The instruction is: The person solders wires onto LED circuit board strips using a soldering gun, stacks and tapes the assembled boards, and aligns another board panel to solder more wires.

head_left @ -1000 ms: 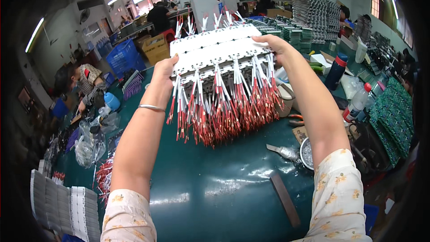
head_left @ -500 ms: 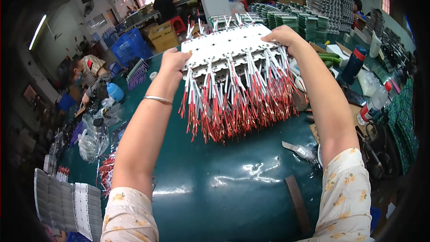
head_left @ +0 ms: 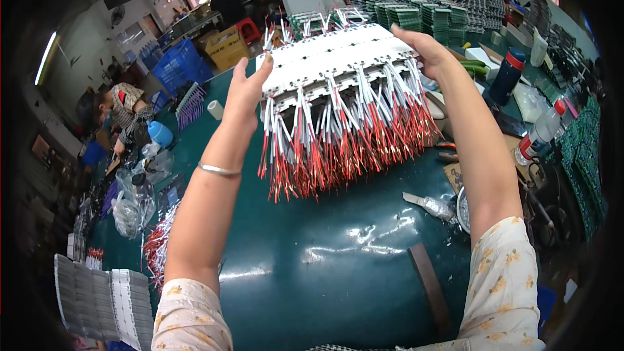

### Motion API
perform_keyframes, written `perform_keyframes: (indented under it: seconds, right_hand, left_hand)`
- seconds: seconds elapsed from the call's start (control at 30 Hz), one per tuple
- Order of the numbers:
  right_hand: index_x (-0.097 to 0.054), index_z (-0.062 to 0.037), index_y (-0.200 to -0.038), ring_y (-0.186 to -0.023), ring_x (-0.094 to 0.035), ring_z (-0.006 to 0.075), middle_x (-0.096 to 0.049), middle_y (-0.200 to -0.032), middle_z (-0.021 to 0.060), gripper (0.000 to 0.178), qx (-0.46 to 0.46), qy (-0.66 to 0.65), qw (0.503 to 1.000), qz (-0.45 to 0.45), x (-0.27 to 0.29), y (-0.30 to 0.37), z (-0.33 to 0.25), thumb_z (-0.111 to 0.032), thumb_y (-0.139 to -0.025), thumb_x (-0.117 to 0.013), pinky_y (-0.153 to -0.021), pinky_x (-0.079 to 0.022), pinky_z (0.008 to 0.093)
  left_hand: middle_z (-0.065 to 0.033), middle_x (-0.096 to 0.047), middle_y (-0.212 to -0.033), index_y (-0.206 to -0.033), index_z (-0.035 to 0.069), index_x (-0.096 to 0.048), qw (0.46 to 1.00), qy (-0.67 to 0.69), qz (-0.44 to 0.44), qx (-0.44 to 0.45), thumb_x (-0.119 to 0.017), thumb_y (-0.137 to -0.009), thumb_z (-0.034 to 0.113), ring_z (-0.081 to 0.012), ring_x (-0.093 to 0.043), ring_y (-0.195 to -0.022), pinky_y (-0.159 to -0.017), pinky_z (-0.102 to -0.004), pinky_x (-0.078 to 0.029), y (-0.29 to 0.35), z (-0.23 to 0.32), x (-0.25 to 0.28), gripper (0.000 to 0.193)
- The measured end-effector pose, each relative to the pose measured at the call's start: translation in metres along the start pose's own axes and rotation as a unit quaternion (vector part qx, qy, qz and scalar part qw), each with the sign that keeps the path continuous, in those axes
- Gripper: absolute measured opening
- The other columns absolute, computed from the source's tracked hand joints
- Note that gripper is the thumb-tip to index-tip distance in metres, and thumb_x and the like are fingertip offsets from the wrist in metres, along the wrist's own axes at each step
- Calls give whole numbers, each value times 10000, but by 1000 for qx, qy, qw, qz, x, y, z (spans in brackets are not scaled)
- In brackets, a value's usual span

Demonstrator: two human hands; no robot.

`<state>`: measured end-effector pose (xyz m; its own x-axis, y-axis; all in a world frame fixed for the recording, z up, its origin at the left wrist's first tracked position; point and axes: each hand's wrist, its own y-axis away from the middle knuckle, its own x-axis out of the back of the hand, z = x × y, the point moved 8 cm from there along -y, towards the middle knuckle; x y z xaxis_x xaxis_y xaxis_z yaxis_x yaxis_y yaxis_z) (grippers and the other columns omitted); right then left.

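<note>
White stack of boards [head_left: 338, 52] between left grip [head_left: 248, 91] and right grip [head_left: 429, 53], both half open at its opposite ends; cannot tell how firm the hold, or whether resting on the green bench [head_left: 325, 292] beneath. Below the front edge, dense white wires with red ends [head_left: 325, 156]. Nearer, on the bench, wrapped blade [head_left: 434, 208] and dark bar [head_left: 429, 286]; farther right, blue bottle [head_left: 506, 79].
</note>
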<state>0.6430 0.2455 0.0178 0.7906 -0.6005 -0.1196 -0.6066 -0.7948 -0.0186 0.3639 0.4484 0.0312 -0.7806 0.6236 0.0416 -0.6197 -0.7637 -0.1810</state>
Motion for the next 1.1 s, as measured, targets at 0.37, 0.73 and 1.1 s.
perform_keyframes:
  seconds: [0.37,0.73,1.1]
  right_hand:
    - [-582,63,-1068,-797,-621,216,-649,-922,139,477,42,-213,958,188,15,-5,36,-393,-934,-544,-720,-495,347]
    - [-659,-36,-944,-792,-656,323,-670,-850,179,243,222,506,790,267,36,179,-30,-242,-815,-641,-713,-504,400]
    - [-701,-71,-910,-768,-635,300,-661,-798,135,263,59,861,488,-131,-61,265,142,-72,-654,-645,-834,-452,443]
  left_hand:
    - [-195,-564,-1256,-1256,-107,-494,990,136,-39,-12,-543,-939,420,-228,-604,-1052,-877,-316,-472,-23,-29,-16,617]
    - [-156,-359,-1451,-1451,29,-264,997,-68,4,28,-608,-923,216,-275,-564,-1154,-965,-366,-451,92,-4,108,658]
    - [-97,-676,-1016,-1142,-45,-613,935,-329,124,40,-629,-854,45,-130,-621,-953,-844,-278,-498,360,42,336,302]
